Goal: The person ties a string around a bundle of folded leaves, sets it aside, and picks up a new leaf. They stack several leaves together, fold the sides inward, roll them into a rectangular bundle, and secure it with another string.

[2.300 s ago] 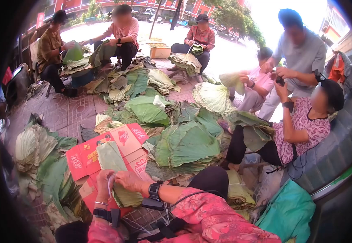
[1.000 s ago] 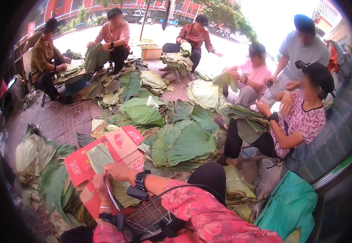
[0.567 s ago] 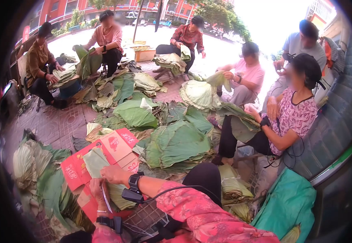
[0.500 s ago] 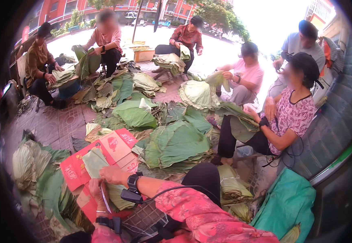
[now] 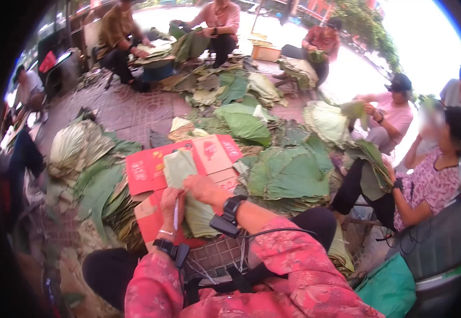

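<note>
A folded bundle of pale green leaves [image 5: 179, 168] lies across a red and tan cardboard sheet [image 5: 144, 172] in front of my knees. My left hand [image 5: 171, 205] is closed at the bundle's left side, with a narrow white string [image 5: 176, 216] hanging from its fingers. On top of the bundle's middle, my right hand [image 5: 203, 189] has its fingers curled together; what they grip is hidden. The lower part of the bundle shows below my right hand. Both wrists wear black straps with small devices.
Large green leaves [image 5: 289, 172] are heaped beyond the cardboard, and another leaf pile [image 5: 79, 146] lies to the left. A green sack [image 5: 387, 289] is at the lower right. Several people sit around, handling leaves, including a person in a patterned top [image 5: 427, 185].
My view has swung left, so the scene sits farther right in the picture and more shows at the left. Both hands stay at the leaf bundle, in nearly the same pose.
</note>
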The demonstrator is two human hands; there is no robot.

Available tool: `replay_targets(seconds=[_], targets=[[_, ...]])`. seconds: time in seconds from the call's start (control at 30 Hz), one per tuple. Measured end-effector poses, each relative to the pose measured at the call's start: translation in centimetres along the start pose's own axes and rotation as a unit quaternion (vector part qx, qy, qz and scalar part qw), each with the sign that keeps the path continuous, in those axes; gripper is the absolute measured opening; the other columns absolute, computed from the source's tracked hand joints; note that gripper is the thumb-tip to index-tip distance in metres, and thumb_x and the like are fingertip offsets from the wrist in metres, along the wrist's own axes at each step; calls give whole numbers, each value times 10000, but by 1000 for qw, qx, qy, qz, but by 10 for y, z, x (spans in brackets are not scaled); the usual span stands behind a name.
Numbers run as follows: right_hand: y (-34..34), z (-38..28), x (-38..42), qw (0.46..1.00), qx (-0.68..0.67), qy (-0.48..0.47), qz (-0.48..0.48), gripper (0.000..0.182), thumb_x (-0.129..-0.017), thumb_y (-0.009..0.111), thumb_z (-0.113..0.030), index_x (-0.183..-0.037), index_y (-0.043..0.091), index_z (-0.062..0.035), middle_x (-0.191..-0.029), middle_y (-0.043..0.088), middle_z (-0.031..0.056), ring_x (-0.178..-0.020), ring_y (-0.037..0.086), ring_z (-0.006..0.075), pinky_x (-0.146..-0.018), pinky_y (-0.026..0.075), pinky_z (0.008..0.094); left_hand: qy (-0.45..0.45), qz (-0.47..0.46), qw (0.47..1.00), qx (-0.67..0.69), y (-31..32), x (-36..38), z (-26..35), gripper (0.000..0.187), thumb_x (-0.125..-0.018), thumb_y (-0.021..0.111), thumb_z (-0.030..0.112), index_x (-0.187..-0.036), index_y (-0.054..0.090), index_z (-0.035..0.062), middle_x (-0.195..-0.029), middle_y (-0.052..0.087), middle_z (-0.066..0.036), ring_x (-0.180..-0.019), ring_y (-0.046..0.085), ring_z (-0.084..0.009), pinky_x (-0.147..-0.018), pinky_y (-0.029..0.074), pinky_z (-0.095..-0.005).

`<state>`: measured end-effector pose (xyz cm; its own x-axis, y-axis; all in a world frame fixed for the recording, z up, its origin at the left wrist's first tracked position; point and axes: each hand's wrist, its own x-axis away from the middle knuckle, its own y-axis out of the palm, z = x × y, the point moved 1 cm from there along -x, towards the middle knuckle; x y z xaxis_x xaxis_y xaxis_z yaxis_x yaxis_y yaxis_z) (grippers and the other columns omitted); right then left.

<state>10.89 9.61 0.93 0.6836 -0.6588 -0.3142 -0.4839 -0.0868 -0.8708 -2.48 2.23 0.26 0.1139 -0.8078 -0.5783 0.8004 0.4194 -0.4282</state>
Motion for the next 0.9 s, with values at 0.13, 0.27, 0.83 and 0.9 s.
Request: replay_targets(seconds=[0.13,0.27,0.83,0.9], targets=[[-16,3,-3,987,-136,63,-51,131,-782,533,-139,-806,588,-23,-759,596,163,-761,584,334,-684,461,382,-20,26,999,16,-5,-1,1,77,-698,652,53,-739,590,35,-724,528,-108,-735,536,-292,-646,439,-372],[-16,9,11,988,-123,94,-16,124,-779,554,-126,-807,593,-12,-743,603,165,-735,597,315,-672,463,366,-35,12,999,-30,-10,6,-12,119,-684,666,105,-683,563,44,-707,527,-93,-733,541,-289,-632,432,-387],[15,10,23,978,-140,146,53,231,-673,737,-154,-739,563,-17,-646,574,89,-597,559,159,-557,449,295,6,-159,987,3,-8,-20,1,207,-713,662,161,-634,528,25,-619,533,-80,-604,520,-216,-571,433,-344],[18,14,23,982,-113,137,68,224,-676,733,-152,-740,565,-18,-650,576,86,-598,558,156,-558,450,294,-159,-220,957,99,0,-20,-3,206,-748,654,160,-642,543,23,-601,568,-55,-546,507,-150,-535,426,-311]])
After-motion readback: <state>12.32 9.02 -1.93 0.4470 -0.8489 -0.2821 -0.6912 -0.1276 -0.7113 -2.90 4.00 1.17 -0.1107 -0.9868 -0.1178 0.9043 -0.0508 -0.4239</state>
